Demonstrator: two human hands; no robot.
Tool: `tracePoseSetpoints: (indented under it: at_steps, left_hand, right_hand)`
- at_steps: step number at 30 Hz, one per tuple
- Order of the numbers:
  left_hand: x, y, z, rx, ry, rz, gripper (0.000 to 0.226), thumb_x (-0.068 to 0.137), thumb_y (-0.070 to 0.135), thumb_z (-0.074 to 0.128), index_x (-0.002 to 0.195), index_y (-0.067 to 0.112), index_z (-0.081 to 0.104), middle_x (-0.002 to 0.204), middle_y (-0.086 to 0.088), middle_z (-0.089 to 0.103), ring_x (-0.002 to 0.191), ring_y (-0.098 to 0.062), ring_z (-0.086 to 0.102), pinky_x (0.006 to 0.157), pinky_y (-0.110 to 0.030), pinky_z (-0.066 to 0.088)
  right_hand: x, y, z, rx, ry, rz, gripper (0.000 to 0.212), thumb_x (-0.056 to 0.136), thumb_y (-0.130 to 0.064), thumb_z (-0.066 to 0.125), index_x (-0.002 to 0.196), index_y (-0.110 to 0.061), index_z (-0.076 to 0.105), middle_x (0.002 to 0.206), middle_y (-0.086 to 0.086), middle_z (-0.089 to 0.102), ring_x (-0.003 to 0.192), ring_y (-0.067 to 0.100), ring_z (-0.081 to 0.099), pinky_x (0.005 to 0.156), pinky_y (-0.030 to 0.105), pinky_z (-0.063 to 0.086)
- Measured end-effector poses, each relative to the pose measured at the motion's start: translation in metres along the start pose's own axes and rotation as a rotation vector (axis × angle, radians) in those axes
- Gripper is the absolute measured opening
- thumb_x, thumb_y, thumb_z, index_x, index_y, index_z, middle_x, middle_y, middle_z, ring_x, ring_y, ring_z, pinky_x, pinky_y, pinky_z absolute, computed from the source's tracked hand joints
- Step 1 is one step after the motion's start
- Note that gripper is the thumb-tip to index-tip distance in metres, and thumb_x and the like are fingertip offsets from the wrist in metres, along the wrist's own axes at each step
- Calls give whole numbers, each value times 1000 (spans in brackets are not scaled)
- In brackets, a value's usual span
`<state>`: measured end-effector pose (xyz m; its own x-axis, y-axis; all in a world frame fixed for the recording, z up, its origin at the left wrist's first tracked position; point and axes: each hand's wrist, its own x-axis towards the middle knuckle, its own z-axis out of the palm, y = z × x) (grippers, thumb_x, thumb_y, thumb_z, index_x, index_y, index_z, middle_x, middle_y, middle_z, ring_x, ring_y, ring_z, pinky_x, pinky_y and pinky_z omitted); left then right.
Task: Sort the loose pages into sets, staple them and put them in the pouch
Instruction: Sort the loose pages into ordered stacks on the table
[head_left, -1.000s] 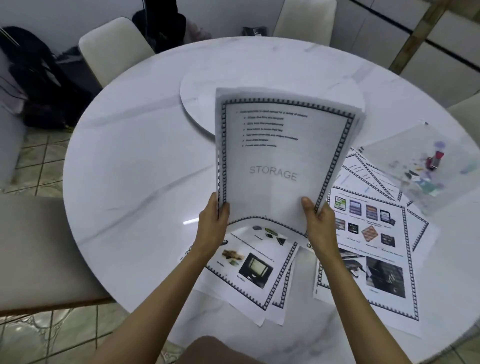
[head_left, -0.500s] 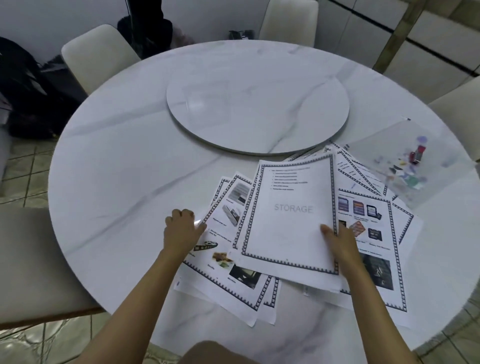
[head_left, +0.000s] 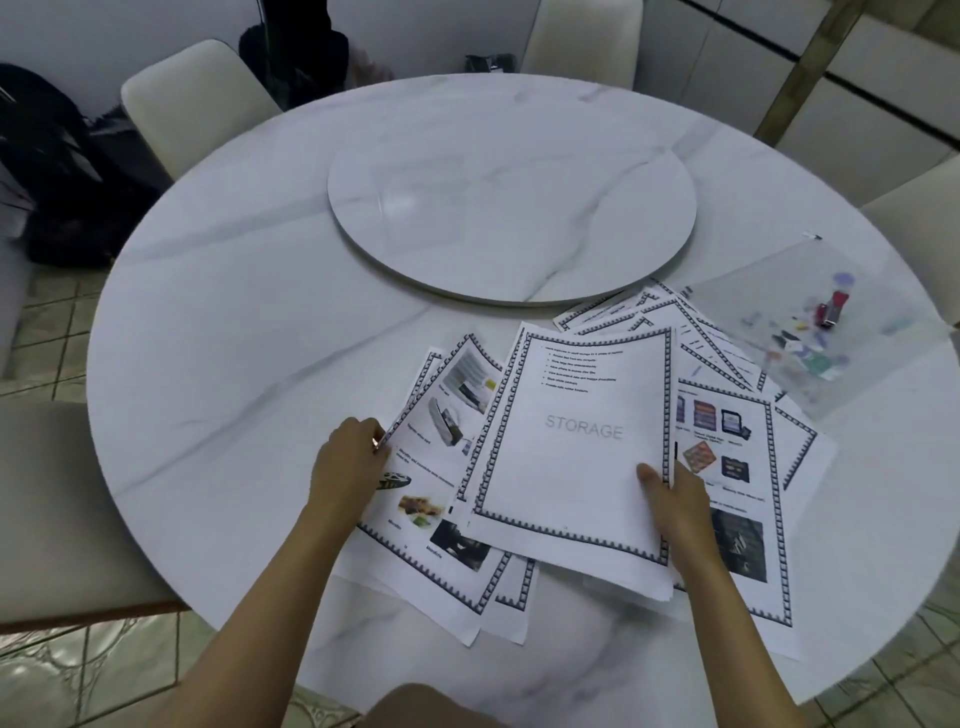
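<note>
- My right fingers (head_left: 655, 479) pinch the STORAGE set (head_left: 576, 441) at its near right corner. The thumb is on top and the rest are hidden under the paper.
- That set lies on top of the loose pages (head_left: 737, 519), close to the near edge of the surface (head_left: 234, 312) and a little right of its middle.
- My left fingers (head_left: 366, 434) curl round the left edge of a picture page (head_left: 447, 415) at the left of the spread and seem to lift it a little.
- The clear pouch (head_left: 769, 291) lies flat by the right edge, well apart from both hands. A small red thing in or on it is probably the stapler (head_left: 831, 312).
- The paper should be light and limp, and the sheets will slide on each other. Held by one corner, a set would likely droop and fan out.
- I would hold a set by both side edges, knock it square on the surface, then staple a top corner.
- Many pages lie fanned out, so sorting looks unfinished.
</note>
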<state>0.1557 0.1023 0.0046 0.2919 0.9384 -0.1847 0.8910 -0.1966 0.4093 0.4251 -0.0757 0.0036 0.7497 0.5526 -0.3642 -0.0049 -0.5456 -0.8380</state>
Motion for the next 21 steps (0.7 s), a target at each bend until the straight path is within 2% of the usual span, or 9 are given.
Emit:
tracePoseSetpoints:
  at_steps: [3, 5, 8, 11, 12, 14, 18, 21]
  left_hand:
    - [-3, 5, -6, -73, -8, 82, 15, 97, 16, 43, 89, 6, 51, 75, -3, 43, 76, -25, 46, 64, -30, 31]
    - [-4, 9, -10, -169, -67, 45, 14, 99, 16, 40, 102, 7, 49, 79, -6, 50, 76, -25, 48, 65, -29, 32]
    - [-7, 15, -10, -276, -101, 0, 26, 99, 15, 38, 123, 8, 46, 88, -12, 54, 76, -23, 48, 61, -28, 34]
    - [-10, 22, -5, -387, -25, 10, 26, 99, 14, 39, 123, 9, 49, 92, -6, 58, 74, -20, 49, 54, -9, 33]
    - [-11, 25, -5, -434, 5, 7, 25, 99, 14, 39, 121, 9, 50, 93, -5, 59, 73, -19, 50, 53, -7, 33]
    - [-13, 30, -4, -538, 42, 12, 25, 99, 15, 40, 119, 12, 52, 95, -3, 62, 73, -17, 55, 58, -10, 37]
    - [-19, 38, -10, -837, -26, 61, 18, 99, 18, 43, 112, 18, 55, 97, -1, 69, 81, -18, 65, 70, -27, 50]
    - [-20, 41, -11, -920, -89, 81, 17, 99, 15, 42, 110, 17, 55, 95, 0, 70, 75, -11, 66, 66, -23, 50]
  right_hand:
    - [2, -6, -6, 1, 9, -39, 39, 96, -18, 50, 132, -5, 48, 134, 12, 53, 122, 31, 49, 99, 37, 38]
    - [2, -13, -9, 33, 12, -67, 39, 96, -17, 50, 132, -4, 47, 133, 12, 53, 122, 30, 49, 99, 35, 38]
    - [2, -19, -13, 118, -10, -92, 38, 96, -16, 50, 132, -5, 47, 130, 9, 54, 117, 24, 50, 99, 31, 38]
    - [1, -25, -11, 201, -71, -114, 38, 95, -18, 50, 133, -10, 47, 130, 4, 55, 116, 21, 52, 103, 36, 40]
    - [1, -27, -8, 230, -91, -111, 38, 95, -18, 51, 132, -11, 48, 128, 4, 56, 116, 21, 54, 103, 38, 41]
    - [-2, -33, -2, 279, -135, -104, 37, 95, -17, 51, 131, -11, 50, 125, 3, 59, 113, 21, 57, 100, 38, 44]
    - [-5, -43, 15, 306, -218, -120, 39, 94, -20, 53, 131, -11, 50, 124, 4, 61, 111, 22, 60, 97, 43, 48]
    - [-2, -46, 29, 234, -175, -138, 35, 94, -23, 54, 128, -16, 50, 127, 7, 58, 113, 23, 58, 99, 45, 47]
